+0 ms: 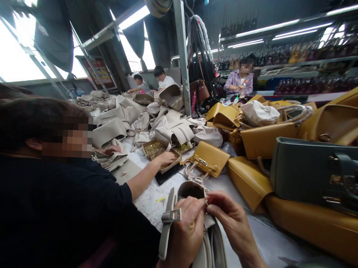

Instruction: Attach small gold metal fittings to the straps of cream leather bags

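Observation:
A light grey handbag (201,261) with a zip along its edge stands in front of me, its dark opening facing up. My left hand (187,226) is closed around the bag's upper edge. Beside that hand, a grey strap (165,239) with a metal buckle (172,216) sticks out to the left. My right hand (230,218) pinches thumb and forefinger together at the bag's rim, close to my left fingertips. Something small and thin is between the fingers there, too small to name.
A co-worker in dark clothing (57,211) sits at my left, with a hand (166,159) in a box of small brass-coloured parts (171,165). Yellow handbags (210,157) and a dark green handbag (303,168) crowd the right. Grey bag pieces (110,132) are heaped behind.

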Tool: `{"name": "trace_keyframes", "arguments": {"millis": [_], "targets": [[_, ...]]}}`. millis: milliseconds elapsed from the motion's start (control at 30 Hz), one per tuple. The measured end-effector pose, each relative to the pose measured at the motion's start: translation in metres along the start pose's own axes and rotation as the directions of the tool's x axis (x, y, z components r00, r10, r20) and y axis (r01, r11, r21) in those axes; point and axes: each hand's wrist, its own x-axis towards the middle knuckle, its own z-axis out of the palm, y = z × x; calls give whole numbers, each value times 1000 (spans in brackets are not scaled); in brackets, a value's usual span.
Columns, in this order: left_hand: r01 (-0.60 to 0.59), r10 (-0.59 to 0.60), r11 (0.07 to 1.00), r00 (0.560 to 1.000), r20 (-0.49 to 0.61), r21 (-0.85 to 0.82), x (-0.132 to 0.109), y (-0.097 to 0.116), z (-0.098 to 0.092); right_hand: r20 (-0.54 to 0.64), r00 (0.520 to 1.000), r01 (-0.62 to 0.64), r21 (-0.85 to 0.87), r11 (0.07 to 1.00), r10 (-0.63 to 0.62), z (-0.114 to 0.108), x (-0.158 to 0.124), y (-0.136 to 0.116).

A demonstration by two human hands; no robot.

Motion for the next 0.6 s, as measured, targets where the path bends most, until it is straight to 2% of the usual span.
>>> {"name": "trace_keyframes", "arguments": {"millis": [133,333,467,533,600], "targets": [[-29,29,999,1000,5,30,-2,-5,2,41,995,100,-91,991,-96,-3,1,0],[4,-6,995,1000,22,98,-5,0,5,-28,994,100,-90,991,-103,-2,4,5],[-17,-8,985,990,144,170,5,-3,0,-9,983,177,-202,963,-182,3,13,9],[-62,16,975,978,209,216,11,-6,-8,-13,983,176,-256,951,-186,10,17,11],[-116,53,954,973,226,278,17,-7,-18,-1,978,198,-296,934,-208,18,25,13]]}}
